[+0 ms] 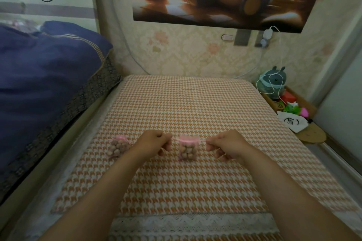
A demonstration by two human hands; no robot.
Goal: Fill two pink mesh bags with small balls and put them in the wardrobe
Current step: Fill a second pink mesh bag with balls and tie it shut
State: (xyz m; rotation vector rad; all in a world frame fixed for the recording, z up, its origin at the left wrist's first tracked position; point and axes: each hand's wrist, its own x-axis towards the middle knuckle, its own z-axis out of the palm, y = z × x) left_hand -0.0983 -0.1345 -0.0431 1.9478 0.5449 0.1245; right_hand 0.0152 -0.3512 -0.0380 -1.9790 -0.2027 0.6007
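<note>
The fingers [166, 144] of the left hand [154, 142] are curled closed, pinching the pink drawstring [175, 139] that runs out of one side of a pink mesh bag [187, 147]. The fingers [212, 144] of the right hand [228, 146] are closed the same way on the string at the bag's other side, so the cord is stretched taut between the two fists. The bag stands between the hands, its neck gathered, packed with small brownish balls [187, 151]. A second pink mesh bag [119, 146], also full of balls and gathered at the top, lies just to the left of the left wrist. Both bags rest on a worktop [195, 107] covered with an orange-and-white houndstooth cloth. A bed with a dark blue quilt [39, 76] lies alongside to the left.
</note>
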